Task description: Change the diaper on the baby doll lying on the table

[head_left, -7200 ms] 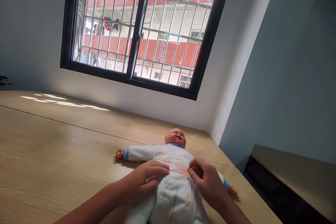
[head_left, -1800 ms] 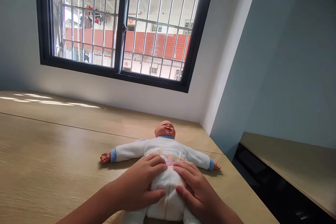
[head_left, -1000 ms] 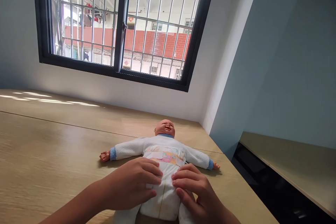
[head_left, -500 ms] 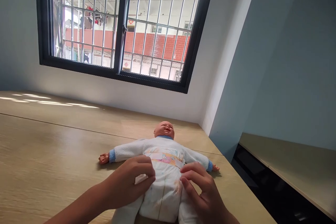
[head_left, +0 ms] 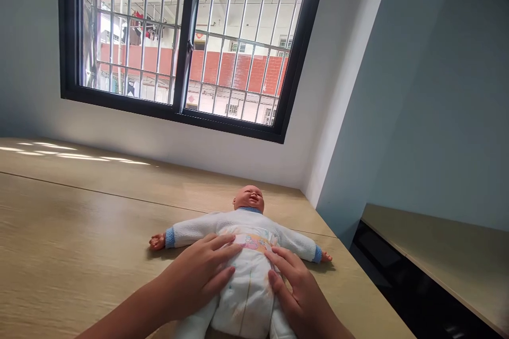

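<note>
**Hands Flattened on Diaper Front; Doll Supine on Table**

1. Setting. A black-framed window (head_left: 186, 47) with metal security bars fills the upper view, above a blue-grey wall (head_left: 417, 90). A light wood table (head_left: 79, 222) runs below it, and a second wood-topped shelf (head_left: 433, 249) lies to the right.

2. Workpiece. A baby doll (head_left: 254, 222) lies on its back on the table, arms spread, head pointing away from the viewer. It wears a white fleece suit (head_left: 194, 230) with blue cuffs. A white disposable diaper (head_left: 246, 296) covers its middle, and the diaper's printed waistband (head_left: 252, 242) shows between the hands.

3. Change since the last view. Half a second ago, both hands sat lower with curled fingers, and a white tab showed beside the left hand. Now both hands have moved up and flattened, and that tab is no longer visible.

4. Hand state. The left hand (head_left: 194, 280) lies on the diaper's left side and the right hand (head_left: 294, 291) on its right side. Both sets of fingers (head_left: 222, 257) are spread wide and rest on the diaper. Neither hand is pinching or holding an edge.
</note>
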`<state>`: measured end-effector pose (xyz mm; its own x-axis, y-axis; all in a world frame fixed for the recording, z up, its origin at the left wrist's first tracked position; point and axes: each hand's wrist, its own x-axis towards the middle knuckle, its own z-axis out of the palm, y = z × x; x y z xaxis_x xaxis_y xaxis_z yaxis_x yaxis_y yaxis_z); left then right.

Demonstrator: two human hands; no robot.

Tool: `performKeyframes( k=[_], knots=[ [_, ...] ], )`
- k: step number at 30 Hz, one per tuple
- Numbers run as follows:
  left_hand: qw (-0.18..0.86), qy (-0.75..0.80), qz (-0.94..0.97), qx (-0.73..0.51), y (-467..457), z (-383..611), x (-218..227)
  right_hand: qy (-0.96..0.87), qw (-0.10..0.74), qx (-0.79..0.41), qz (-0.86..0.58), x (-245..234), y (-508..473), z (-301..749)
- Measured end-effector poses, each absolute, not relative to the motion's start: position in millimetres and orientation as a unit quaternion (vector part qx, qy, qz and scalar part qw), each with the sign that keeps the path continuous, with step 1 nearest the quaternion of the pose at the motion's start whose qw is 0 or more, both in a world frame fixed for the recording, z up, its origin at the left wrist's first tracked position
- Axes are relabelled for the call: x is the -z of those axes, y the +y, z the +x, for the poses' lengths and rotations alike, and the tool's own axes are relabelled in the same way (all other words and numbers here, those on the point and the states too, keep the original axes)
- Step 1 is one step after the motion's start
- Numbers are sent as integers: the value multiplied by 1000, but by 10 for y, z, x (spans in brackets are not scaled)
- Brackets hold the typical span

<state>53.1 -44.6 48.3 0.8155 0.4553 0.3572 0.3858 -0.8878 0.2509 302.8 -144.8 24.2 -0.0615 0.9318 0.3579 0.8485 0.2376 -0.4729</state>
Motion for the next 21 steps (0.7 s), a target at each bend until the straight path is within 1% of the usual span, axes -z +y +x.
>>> performKeyframes(
  k=[9,15,18,21],
  knots=[
    [84,221,944,-231,-438,535,-453,-734,315,-47,-601,-243,-1444,3029],
    [81,220,951,-202,-411,535,-421,-737,315,-47,-596,-254,-1447,3018],
    [78,229,952,-188,-394,580,-382,-737,306,-36,-602,-253,-1442,3016],
    [79,236,946,-206,-404,630,-365,-738,286,-15,-611,-269,-1442,3013]
  ],
)
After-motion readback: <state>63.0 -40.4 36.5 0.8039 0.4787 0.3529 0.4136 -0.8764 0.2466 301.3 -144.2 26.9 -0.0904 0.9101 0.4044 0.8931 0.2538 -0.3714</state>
